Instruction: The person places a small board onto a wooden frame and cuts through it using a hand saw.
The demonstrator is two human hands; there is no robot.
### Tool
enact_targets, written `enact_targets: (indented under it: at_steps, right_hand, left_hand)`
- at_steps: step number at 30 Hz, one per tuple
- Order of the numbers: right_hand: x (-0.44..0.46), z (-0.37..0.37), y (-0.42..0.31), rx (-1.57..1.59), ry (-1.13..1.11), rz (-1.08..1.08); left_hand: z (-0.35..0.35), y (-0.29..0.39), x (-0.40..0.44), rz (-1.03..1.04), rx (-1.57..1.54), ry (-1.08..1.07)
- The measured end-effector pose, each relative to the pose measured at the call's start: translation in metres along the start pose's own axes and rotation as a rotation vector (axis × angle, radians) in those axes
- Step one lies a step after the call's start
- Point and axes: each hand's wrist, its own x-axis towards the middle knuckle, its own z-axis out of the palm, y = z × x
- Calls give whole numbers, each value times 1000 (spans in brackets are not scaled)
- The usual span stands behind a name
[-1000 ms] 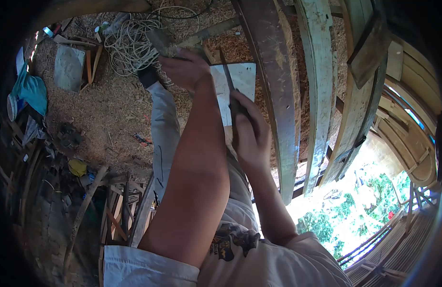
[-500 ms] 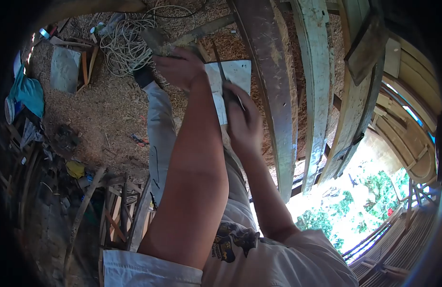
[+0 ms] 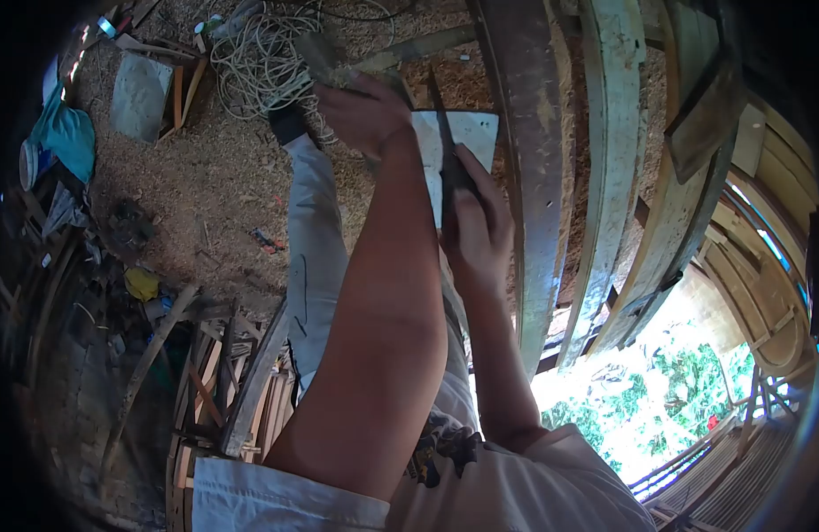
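My left hand (image 3: 365,115) is closed over a weathered piece of wood (image 3: 319,60) beyond my outstretched left arm; the fingertips are partly hidden. My right hand (image 3: 480,217) grips a tool with a long, dark, tapering blade (image 3: 442,120), whose tip points away from me. Whether it is a saw or a large knife I cannot tell. Past the blade lies a flat white panel (image 3: 476,133), partly covered by the tool and my hands. A narrow wooden strip (image 3: 418,50) runs just beyond my left hand.
Long planks (image 3: 538,168) stretch along the right. Coiled pale cord (image 3: 259,66) lies on shavings-covered ground (image 3: 197,204) at the far left. A small wooden box-like piece (image 3: 144,97), a teal bag (image 3: 66,133) and scrap timber (image 3: 206,381) are on the left.
The whole view has shifted, so my hands, the tool and the surroundings appear farther right. Both hands keep their grips, and the blade stays over the white panel.
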Motion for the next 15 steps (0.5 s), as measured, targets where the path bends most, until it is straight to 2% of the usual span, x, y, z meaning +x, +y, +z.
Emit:
enact_targets:
  at_steps: [3, 7, 9, 11, 12, 15]
  right_hand:
    - [-1, 6, 7, -34, 5, -18]
    - [13, 9, 9, -122, 17, -124]
    - [23, 11, 12, -111, 19, -88]
    - [-6, -2, 20, -20, 26, 24]
    - [-23, -13, 6, 42, -46, 117]
    - [-37, -21, 3, 47, -84, 79]
  left_hand:
    - [-6, 0, 0, -28, -55, -132]
    - [-5, 0, -2, -31, -94, -139]
    - [4, -3, -1, -10, -27, -20]
    - [4, -3, -1, 4, -43, -38]
    - [3, -5, -1, 0, -60, -41]
    - [4, -5, -1, -17, -28, -73]
